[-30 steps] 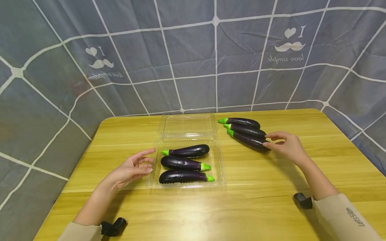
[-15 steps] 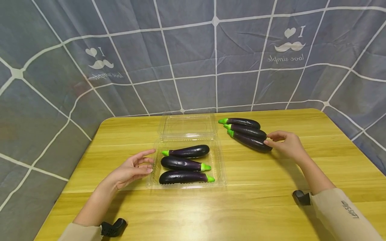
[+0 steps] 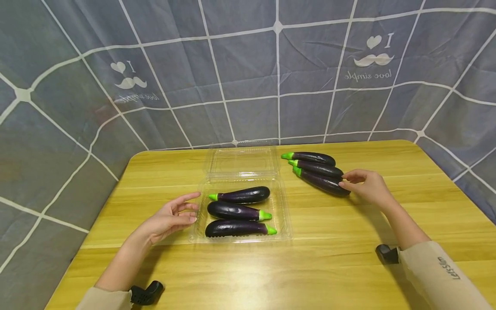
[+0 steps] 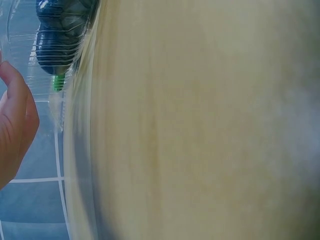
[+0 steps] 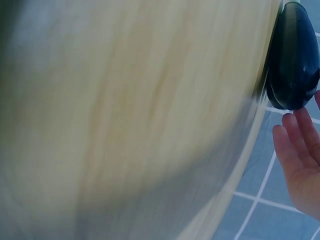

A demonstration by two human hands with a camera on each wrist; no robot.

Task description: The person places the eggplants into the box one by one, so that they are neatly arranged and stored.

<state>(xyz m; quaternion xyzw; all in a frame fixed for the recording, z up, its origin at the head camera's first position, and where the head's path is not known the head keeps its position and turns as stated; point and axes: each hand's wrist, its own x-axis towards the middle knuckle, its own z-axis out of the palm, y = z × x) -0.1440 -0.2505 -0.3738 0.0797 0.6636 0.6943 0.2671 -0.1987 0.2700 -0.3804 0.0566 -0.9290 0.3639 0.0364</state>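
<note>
A clear plastic clamshell box [image 3: 286, 215] lies open on the table, its lid [image 3: 222, 159] folded back. Inside are three eggplants, the back one [image 3: 243, 195] with its green stem to the left, the middle [image 3: 232, 210] and front [image 3: 236, 227] ones with stems to the right. My left hand [image 3: 166, 220] is at the box's left wall, fingers loosely bent and holding nothing. Right of the lid, three more eggplants lie side by side: back [image 3: 314, 157], middle [image 3: 319, 168] and front [image 3: 321, 181]. My right hand [image 3: 368, 188] touches or nearly touches their rounded ends, fingers relaxed.
Everything stands on a wood-grain table [image 3: 248, 275]. A grey curtain [image 3: 248, 77] with white lines hangs behind the table and along its sides. Black wrist devices sit at the left cuff [image 3: 147, 293] and right cuff [image 3: 387, 255].
My right hand has shifted very slightly right, and its thumb and fingertips overlap the eggplants' ends a little less than a second ago. The left hand and the box have stayed put.
</note>
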